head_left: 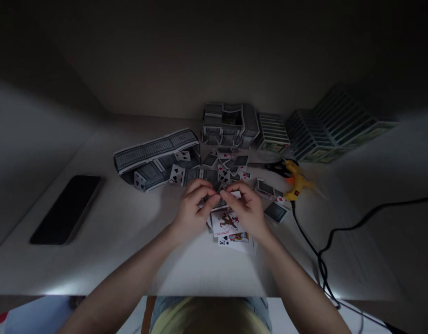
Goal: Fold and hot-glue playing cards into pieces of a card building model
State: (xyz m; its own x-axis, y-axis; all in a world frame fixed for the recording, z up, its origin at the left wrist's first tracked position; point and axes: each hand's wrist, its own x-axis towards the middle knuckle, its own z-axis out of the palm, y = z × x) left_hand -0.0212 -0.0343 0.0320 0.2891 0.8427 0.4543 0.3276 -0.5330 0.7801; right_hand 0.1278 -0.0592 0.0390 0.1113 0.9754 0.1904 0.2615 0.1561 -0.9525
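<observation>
Near the middle of the white table, my left hand [196,208] and my right hand [247,208] meet fingertip to fingertip. Both pinch a playing card [221,202] between thumbs and fingers, partly hidden by them. Just below lie a joker card [227,223] and a king of spades [235,238], face up. Loose cards [230,162] are scattered beyond my hands. A long hollow structure made of cards [156,148] stands to the left of them. Behind is a boxy card structure [231,123].
A black phone [66,211] lies at the left. A yellow glue gun [297,182] rests at the right, its black cable [309,243] running off the front edge. Stepped card stacks [332,130] stand at the back right. The wall rises behind.
</observation>
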